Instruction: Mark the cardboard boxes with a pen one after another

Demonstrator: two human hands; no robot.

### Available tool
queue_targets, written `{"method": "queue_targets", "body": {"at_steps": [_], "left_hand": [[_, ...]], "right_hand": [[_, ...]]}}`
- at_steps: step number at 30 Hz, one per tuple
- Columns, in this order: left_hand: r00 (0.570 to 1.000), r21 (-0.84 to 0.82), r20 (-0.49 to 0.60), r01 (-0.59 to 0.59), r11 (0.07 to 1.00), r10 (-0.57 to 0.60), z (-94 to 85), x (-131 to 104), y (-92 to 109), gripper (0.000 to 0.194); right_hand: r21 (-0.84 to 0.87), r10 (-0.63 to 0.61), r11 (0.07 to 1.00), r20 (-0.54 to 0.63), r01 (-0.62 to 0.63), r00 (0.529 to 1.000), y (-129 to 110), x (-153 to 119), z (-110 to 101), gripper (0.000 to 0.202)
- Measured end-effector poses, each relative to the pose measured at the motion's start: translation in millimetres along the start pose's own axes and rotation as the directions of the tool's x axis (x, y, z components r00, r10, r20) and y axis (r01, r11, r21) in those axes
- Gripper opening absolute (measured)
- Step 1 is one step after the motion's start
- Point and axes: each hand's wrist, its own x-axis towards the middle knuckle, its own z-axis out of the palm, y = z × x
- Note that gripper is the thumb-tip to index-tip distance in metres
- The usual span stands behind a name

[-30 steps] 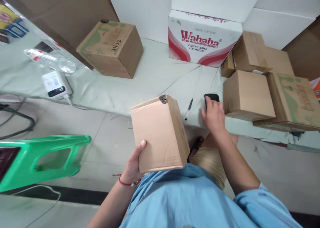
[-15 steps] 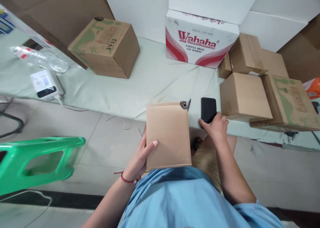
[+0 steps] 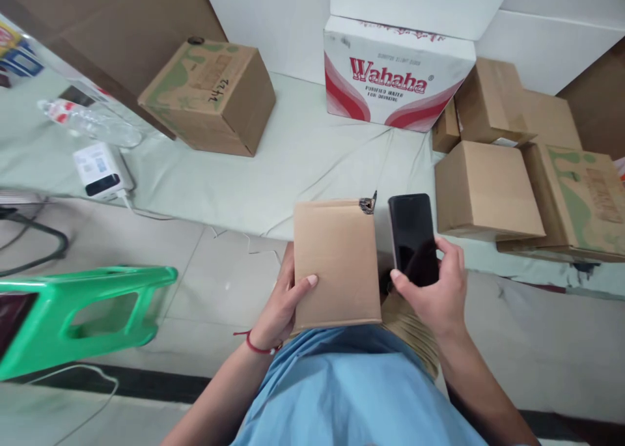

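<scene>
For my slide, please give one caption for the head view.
Left hand holds a small cardboard box; right hand holds a black phone.

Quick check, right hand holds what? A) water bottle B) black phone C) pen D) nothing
B: the right hand grips a black phone with a dark screen, beside the small box that the left hand holds.

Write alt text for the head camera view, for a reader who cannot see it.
Seen from above, a person's left hand holds a plain cardboard box while the right hand holds a black phone beside it. Beyond lies a cloth-covered table bearing more cardboard boxes and a white Wahaha carton; a green stool stands at left.
</scene>
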Motion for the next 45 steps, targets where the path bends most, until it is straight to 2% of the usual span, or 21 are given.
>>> {"method": "queue_targets", "body": {"at_steps": [2,5,9,16,20,22,24,26,28,30,33,36,38,39,40,41,42,43,45], "left_hand": [[0.999,-0.022,0.032,0.026,0.999,-0.025,2.9,2.3,0.1,0.085],[0.999,-0.044,0.042,0.034,0.998,-0.032,7.9,3.1,0.6,0.084],[0.999,-0.050,0.036,0.035,0.998,-0.033,13.2,-0.2,1.4,0.082],[0.995,-0.096,0.000,0.095,0.991,-0.096,17.2,-5.5,3.0,0.081],[0.989,-0.173,-0.027,0.142,0.975,-0.148,11.5,-7.1,3.1,0.089],[0.979,-0.229,-0.042,0.186,0.955,-0.201,3.8,-8.4,1.1,0.089],[0.957,-0.302,-0.061,0.254,0.919,-0.285,-5.2,-10.3,-1.6,0.081],[0.918,-0.384,-0.089,0.327,0.864,-0.387,-12.9,-12.4,-3.6,0.065],[0.885,-0.452,-0.118,0.357,0.818,-0.451,-17.3,-14.0,-3.9,0.050],[0.883,-0.489,-0.140,0.332,0.807,-0.448,-18.2,-15.0,-2.9,0.041],[0.906,-0.517,-0.155,0.265,0.814,-0.394,-15.6,-15.8,-1.3,0.037],[0.917,-0.540,-0.160,0.227,0.810,-0.364,-12.3,-17.4,-1.8,0.035],[0.918,-0.543,-0.165,0.221,0.810,-0.361,-10.4,-19.3,-3.3,0.035],[0.916,-0.539,-0.169,0.223,0.812,-0.364,-9.3,-20.4,-4.2,0.036],[0.913,-0.532,-0.174,0.228,0.815,-0.368,-8.2,-21.5,-5.1,0.037],[0.912,-0.524,-0.179,0.230,0.820,-0.370,-6.9,-22.6,-6.1,0.039],[0.913,-0.514,-0.187,0.224,0.828,-0.364,-5.6,-23.8,-6.8,0.041],[0.917,-0.503,-0.191,0.216,0.837,-0.352,-4.2,-25.1,-7.4,0.044],[0.931,-0.473,-0.189,0.192,0.860,-0.312,-1.4,-27.9,-7.5,0.052]], "right_hand": [[0.060,-0.092,0.994,0.006,0.092,0.996,-28.0,-9.2,-4.2,0.084],[0.118,-0.154,0.982,0.027,0.149,0.988,-59.0,-14.9,-4.1,0.086],[0.153,-0.153,0.977,0.034,0.146,0.988,-69.8,-14.0,0.6,0.088],[0.138,-0.154,0.979,0.017,0.150,0.988,-66.5,-13.2,-3.1,0.086],[0.080,-0.093,0.992,-0.030,0.095,0.995,-48.7,-4.9,0.6,0.084],[0.037,-0.014,0.999,-0.047,0.016,0.999,-30.9,4.3,7.6,0.086],[-0.015,0.108,0.994,-0.023,-0.109,0.994,-11.1,15.3,17.1,0.087],[-0.090,0.234,0.969,0.051,-0.229,0.971,6.6,26.2,28.0,0.086],[-0.182,0.324,0.937,0.136,-0.298,0.936,19.6,35.2,39.4,0.083],[-0.255,0.366,0.914,0.183,-0.316,0.912,27.6,42.3,51.0,0.081],[-0.293,0.339,0.914,0.173,-0.281,0.925,31.5,50.2,64.7,0.085],[-0.247,0.214,0.953,0.145,-0.174,0.966,25.9,52.8,64.3,0.084],[-0.105,0.115,0.990,0.157,-0.099,0.981,17.2,48.4,52.9,0.085],[0.020,0.076,0.996,0.203,-0.082,0.976,11.9,44.0,44.8,0.088],[0.168,0.044,0.981,0.287,-0.096,0.957,6.5,38.3,35.9,0.093],[0.314,0.012,0.938,0.401,-0.150,0.916,1.3,31.7,27.3,0.098],[0.426,-0.029,0.874,0.526,-0.234,0.850,-3.2,24.7,19.5,0.104],[0.492,-0.080,0.806,0.641,-0.329,0.763,-6.7,18.0,13.2,0.110],[0.526,-0.185,0.699,0.787,-0.485,0.588,-11.2,6.8,5.7,0.124]]}}
